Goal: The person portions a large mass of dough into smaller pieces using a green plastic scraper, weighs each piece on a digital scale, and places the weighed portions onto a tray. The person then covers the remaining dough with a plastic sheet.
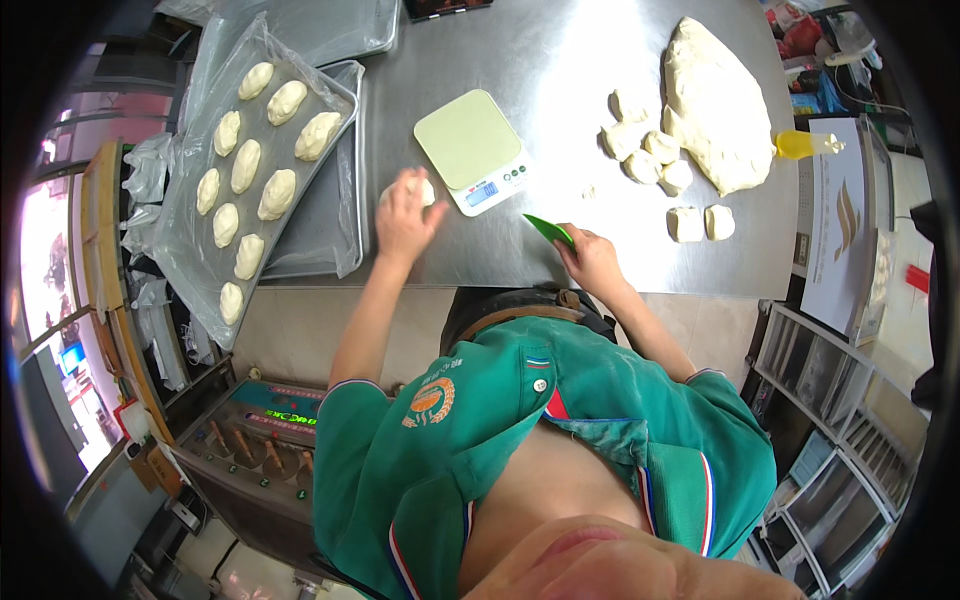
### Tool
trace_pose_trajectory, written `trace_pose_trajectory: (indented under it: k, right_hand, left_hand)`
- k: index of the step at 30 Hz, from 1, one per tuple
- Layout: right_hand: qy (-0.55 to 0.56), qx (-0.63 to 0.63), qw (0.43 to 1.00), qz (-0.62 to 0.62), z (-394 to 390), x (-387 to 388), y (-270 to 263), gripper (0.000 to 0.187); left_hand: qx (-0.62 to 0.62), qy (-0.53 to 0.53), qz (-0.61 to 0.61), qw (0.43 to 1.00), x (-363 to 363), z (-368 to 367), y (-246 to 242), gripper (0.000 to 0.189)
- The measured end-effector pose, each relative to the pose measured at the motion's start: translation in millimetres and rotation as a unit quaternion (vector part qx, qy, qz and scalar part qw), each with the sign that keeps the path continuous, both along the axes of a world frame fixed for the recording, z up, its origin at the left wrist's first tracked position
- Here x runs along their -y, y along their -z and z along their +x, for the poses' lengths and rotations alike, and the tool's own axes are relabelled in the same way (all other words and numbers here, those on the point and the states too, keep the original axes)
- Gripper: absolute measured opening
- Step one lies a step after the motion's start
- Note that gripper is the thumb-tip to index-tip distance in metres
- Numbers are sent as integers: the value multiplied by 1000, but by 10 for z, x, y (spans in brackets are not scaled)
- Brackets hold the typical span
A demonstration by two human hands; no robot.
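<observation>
My left hand (407, 217) rests over a piece of dough (427, 193) on the steel table, left of a kitchen scale (469, 139). The fingers partly cover that dough and are slightly blurred. A green dough scraper (547, 228) is held in my right hand (592, 259), near the table's front edge. The scale's pale green plate bears nothing, and its display is lit. Several cut dough pieces (643, 166) lie to the right, beside a large dough mass (716, 112). Two more pieces (685, 224) sit nearer to me, and a small scrap of dough (589, 192) lies right of the scale.
On the left, a plastic-lined tray (289, 238) holds several shaped dough pieces (246, 166) and overlaps another tray (352, 217). A bottle of yellow liquid (806, 145) is by the table's right edge. A dark device (450, 6) stands at the far edge.
</observation>
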State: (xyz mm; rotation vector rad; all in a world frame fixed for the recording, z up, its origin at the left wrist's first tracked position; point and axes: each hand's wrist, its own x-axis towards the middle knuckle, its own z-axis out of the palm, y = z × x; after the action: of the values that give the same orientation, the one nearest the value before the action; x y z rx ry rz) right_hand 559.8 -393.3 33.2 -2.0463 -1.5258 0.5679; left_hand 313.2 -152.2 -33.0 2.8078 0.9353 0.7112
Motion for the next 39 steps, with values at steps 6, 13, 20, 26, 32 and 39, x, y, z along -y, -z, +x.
trace_pose_trajectory:
  k: [6, 13, 20, 26, 32, 39]
  right_hand:
    - [-30, -31, 998, -34, -21, -18, 65, 17]
    - [-19, -39, 997, -68, 191, 198, 129, 16]
    - [-114, -32, 989, -90, 322, 25, 132, 21]
    - [-108, 117, 980, -121, 156, 119, 194, 21]
    - [-5, 91, 983, -157, -57, -50, 50, 21]
    - [41, 82, 986, -142, -673, -663, -8, 18]
  left_hand:
    - [-104, -85, -25, 991, -6, 226, 309, 71]
    - [-121, -74, -16, 990, 777, -188, 386, 80]
    - [-64, -204, -79, 974, 190, 275, 419, 75]
    - [-97, -57, -80, 990, 220, 26, 255, 51]
    - [133, -68, -69, 986, -1274, -636, -910, 36]
    - [40, -182, 85, 979, -3756, -2286, -1172, 39]
